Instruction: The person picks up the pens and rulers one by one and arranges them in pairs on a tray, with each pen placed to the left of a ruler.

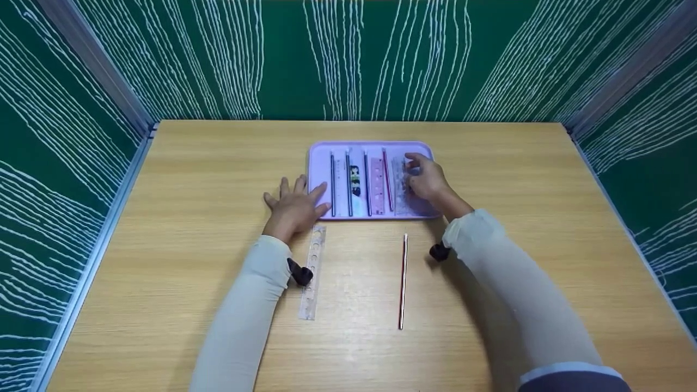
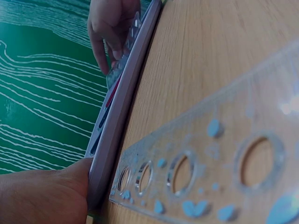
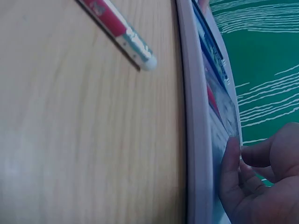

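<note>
A lilac tray [image 1: 375, 219] holds pencils and rulers in a row. My left hand [image 1: 294, 209] rests with spread fingers at its left edge, the thumb touching the rim. At the tray's right end my right hand [image 1: 427, 179] pinches a clear patterned ruler [image 1: 400, 188]. That ruler [image 2: 117, 70] stands partly tilted above the tray rim in the left wrist view. Beside it lie a red pencil [image 1: 387, 179], a pink ruler [image 1: 377, 185] and a dark pencil [image 1: 367, 185]. Further left are a ruler with cartoon figures [image 1: 355, 179] and more dark pencils [image 1: 333, 185].
In front of the tray, a clear ruler [image 1: 308, 299] with round holes and blue marks lies under the left wrist camera. A red and white pencil [image 1: 403, 283] lies on the wooden table [image 1: 218, 163] to its right. Green walls [image 1: 288, 60] with white lines surround the table.
</note>
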Tool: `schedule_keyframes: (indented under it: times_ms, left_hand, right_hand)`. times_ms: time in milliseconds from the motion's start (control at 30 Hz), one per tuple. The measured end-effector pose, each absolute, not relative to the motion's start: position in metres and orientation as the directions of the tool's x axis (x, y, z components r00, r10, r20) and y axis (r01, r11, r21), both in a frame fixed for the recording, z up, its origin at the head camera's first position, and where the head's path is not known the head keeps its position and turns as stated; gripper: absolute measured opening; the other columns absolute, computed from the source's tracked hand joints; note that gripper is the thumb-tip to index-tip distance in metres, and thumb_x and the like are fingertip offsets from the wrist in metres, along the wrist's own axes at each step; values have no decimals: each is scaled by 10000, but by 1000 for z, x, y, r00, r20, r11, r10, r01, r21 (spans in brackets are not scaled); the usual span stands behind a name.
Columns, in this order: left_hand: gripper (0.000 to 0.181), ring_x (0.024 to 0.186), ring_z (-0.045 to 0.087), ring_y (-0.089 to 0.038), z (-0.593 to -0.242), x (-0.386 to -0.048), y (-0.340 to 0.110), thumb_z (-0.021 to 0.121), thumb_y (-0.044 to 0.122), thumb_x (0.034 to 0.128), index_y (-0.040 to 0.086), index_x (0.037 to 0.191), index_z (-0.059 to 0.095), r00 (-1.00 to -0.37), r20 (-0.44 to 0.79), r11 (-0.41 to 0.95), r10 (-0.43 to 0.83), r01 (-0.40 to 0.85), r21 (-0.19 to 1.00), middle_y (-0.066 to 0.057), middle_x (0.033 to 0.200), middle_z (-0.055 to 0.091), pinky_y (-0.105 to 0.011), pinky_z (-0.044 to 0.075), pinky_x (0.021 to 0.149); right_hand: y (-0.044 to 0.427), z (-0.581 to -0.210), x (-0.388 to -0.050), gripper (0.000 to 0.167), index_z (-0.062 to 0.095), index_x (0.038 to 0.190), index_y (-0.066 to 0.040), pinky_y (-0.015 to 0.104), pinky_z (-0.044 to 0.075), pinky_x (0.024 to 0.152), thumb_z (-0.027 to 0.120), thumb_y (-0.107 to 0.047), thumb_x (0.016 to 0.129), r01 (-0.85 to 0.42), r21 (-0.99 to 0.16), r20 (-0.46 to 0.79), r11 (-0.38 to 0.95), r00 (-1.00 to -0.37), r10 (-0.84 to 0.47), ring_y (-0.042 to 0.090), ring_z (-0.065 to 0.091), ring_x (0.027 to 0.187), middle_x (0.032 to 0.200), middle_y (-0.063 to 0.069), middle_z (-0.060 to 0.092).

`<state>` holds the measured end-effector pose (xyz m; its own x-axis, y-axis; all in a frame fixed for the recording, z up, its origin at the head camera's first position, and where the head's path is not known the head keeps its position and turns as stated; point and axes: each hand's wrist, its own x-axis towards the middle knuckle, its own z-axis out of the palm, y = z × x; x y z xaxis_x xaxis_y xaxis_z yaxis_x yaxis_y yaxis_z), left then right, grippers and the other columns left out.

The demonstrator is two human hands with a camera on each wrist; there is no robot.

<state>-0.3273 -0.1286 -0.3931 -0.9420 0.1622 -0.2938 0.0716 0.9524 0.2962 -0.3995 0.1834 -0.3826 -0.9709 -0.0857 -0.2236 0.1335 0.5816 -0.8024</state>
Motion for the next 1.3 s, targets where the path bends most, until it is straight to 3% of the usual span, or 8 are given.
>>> schedule_keyframes:
  times_ms: [133, 367, 500, 767, 1067, 1300]
  left_hand:
    - [623, 1549, -107, -513, -393, -327, -129, 376, 634, 1035, 482, 1607, 183, -939, -304, 949, 161, 63, 308, -89, 1740, 2, -854, -48, 1103]
    - [626, 1549, -105, -519, -393, -329, -129, 373, 631, 1037, 476, 1610, 177, -936, -312, 951, 163, 65, 302, -79, 1741, -4, -861, -43, 1098]
    - [630, 1547, -104, -524, -394, -329, -129, 371, 638, 1034, 474, 1611, 179, -935, -312, 952, 166, 69, 299, -76, 1741, -10, -865, -41, 1094]
    - [634, 1543, -95, -535, -394, -329, -129, 373, 642, 1032, 467, 1612, 186, -938, -304, 952, 167, 73, 297, -88, 1740, -3, -860, -43, 1097]
    - [633, 1544, -106, -527, -394, -329, -129, 371, 643, 1031, 474, 1610, 180, -937, -307, 948, 167, 68, 311, -94, 1739, -7, -854, -69, 1097]
    - [629, 1545, -83, -535, -393, -327, -129, 368, 642, 1033, 468, 1612, 190, -940, -296, 953, 169, 80, 291, -94, 1739, 10, -865, -21, 1096]
  right_hand:
    - [181, -384, -402, 646, 359, 1580, -115, 346, 557, 907, 506, 71, 979, 135, -782, -224, 609, -972, -72, 248, 525, 1208, 1387, 99, 513]
    - [173, -386, -402, 586, 446, 1504, -17, 256, 538, 726, 605, 41, 943, 61, -724, -117, 687, -992, -36, 222, 618, 984, 1170, 131, 643]
    - [169, -385, -400, 548, 478, 1470, -10, 268, 516, 704, 625, 3, 942, 77, -690, -112, 719, -994, -2, 209, 615, 919, 1088, 118, 655]
    - [169, -385, -397, 490, 503, 1428, 19, 285, 495, 682, 571, -43, 948, 78, -607, -119, 791, -993, 7, 236, 601, 925, 1100, 160, 648]
    - [170, -388, -395, 433, 550, 1360, 47, 387, 534, 839, 559, -51, 939, 20, -586, -45, 810, -999, -7, 292, 609, 989, 1149, 225, 685]
    - [171, -386, -388, 393, 526, 1386, 1, 330, 530, 722, 560, -136, 1019, 21, -639, -48, 769, -999, -12, 249, 621, 913, 1072, 171, 662]
